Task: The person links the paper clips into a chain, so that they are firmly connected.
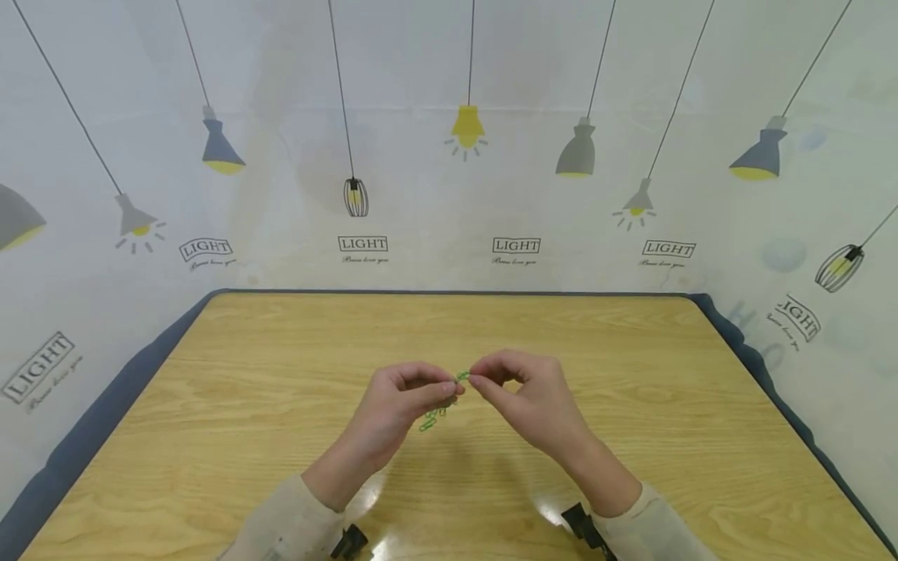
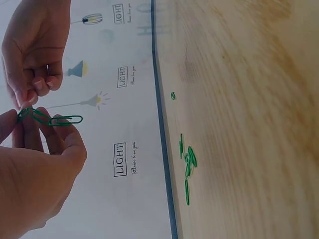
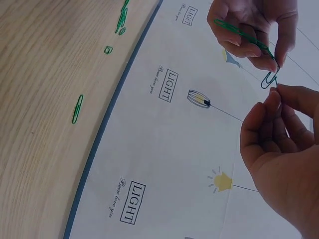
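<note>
Above the middle of the table, my left hand (image 1: 393, 409) pinches a short chain of green paper clips (image 2: 66, 120) between thumb and fingers. The chain hangs across its fingers in both wrist views. Facing it, my right hand (image 1: 536, 397) pinches the end of a green paper clip (image 3: 269, 79) with thumb and forefinger. That clip touches the chain's end at the left fingertips; whether it is hooked through, I cannot tell. The two hands' fingertips are very close together. On the table beneath lie several loose green paper clips (image 1: 426, 425), partly hidden by the left hand in the head view.
The wooden table (image 1: 281, 343) has a dark blue edge (image 1: 449, 292). Behind it hangs a pale cloth (image 1: 421, 195) printed with lamps. One loose paper clip (image 3: 77, 109) lies apart from the others. Black straps (image 1: 585, 526) show near the sleeves.
</note>
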`<state>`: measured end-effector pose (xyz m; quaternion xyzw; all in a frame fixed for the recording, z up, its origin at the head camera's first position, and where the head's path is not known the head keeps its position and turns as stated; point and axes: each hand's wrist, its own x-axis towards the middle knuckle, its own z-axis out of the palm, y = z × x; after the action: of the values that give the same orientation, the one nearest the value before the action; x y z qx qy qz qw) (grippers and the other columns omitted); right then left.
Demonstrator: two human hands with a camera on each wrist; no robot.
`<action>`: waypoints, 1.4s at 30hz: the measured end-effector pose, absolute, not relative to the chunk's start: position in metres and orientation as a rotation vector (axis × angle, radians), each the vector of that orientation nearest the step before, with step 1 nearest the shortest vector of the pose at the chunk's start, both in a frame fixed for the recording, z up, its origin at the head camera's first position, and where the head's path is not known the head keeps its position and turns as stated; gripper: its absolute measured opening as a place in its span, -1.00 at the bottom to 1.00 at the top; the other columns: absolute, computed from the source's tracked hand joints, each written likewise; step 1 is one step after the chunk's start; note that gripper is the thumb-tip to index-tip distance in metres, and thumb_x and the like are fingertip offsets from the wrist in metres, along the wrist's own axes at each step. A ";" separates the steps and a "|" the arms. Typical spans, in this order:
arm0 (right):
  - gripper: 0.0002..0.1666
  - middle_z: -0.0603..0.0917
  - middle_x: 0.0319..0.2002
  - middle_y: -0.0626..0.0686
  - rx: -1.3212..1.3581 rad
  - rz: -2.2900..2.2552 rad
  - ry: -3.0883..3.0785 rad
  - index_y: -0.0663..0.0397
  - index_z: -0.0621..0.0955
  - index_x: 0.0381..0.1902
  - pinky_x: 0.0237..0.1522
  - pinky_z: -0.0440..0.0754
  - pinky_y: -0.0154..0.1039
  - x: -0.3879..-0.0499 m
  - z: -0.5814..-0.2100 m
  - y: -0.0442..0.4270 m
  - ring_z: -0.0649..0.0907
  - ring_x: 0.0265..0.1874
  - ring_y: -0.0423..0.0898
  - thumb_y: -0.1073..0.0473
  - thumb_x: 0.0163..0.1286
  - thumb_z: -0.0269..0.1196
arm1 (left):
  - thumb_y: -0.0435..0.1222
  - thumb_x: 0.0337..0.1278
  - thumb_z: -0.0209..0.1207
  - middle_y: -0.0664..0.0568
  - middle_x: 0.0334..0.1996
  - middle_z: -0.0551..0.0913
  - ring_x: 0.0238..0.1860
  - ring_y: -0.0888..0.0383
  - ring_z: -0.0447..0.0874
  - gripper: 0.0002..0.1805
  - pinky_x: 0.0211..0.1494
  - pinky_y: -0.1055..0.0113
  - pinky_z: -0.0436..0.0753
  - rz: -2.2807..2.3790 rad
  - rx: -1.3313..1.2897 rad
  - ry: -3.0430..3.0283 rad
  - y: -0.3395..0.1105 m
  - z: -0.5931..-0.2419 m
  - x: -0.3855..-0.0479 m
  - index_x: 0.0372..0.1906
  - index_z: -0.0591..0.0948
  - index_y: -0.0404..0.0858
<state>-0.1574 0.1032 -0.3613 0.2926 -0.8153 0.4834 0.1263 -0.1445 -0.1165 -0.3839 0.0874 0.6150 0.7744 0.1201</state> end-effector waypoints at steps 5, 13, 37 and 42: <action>-0.97 0.85 -0.33 -0.02 0.803 1.362 -2.401 0.11 0.80 -0.22 -0.25 0.78 -0.32 -0.159 -0.360 0.108 0.75 -0.41 -0.26 0.32 0.41 0.44 | -0.32 0.43 0.33 0.18 -0.19 0.83 -0.04 0.20 0.80 -0.94 0.22 0.26 0.73 2.253 0.294 1.822 -0.117 -0.383 -0.143 -0.17 0.78 -0.12; -0.94 0.86 -0.30 -0.02 0.806 1.403 -2.365 0.08 0.81 -0.20 -0.14 0.81 -0.28 -0.159 -0.355 0.113 0.77 -0.37 -0.28 0.32 0.40 0.45 | -0.31 0.46 0.30 0.14 -0.21 0.83 -0.06 0.18 0.82 -0.88 0.20 0.22 0.77 2.234 0.306 1.776 -0.120 -0.385 -0.146 -0.01 0.69 -0.22; -0.88 0.85 -0.26 -0.05 1.077 1.284 -2.315 0.09 0.80 -0.15 -0.20 0.81 -0.27 -0.152 -0.349 0.113 0.77 -0.31 -0.26 0.36 0.40 0.44 | -0.22 0.51 0.28 0.14 -0.20 0.80 -0.06 0.16 0.78 -0.68 0.22 0.21 0.74 2.114 0.521 2.055 -0.120 -0.380 -0.141 0.06 0.69 -0.45; -0.84 0.83 -0.17 -0.03 1.037 1.265 -2.525 0.05 0.78 -0.05 -0.12 0.80 -0.26 -0.171 -0.360 0.123 0.74 -0.27 -0.25 0.29 0.44 0.43 | -0.23 0.51 0.28 0.15 -0.21 0.80 -0.08 0.16 0.79 -0.66 0.21 0.20 0.76 2.128 0.475 2.062 -0.122 -0.379 -0.143 0.08 0.67 -0.47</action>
<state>-0.1707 0.1230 -0.3597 0.3439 -0.8375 0.4195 0.0663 -0.1428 -0.1220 -0.3793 0.1579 0.6855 0.7073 0.0701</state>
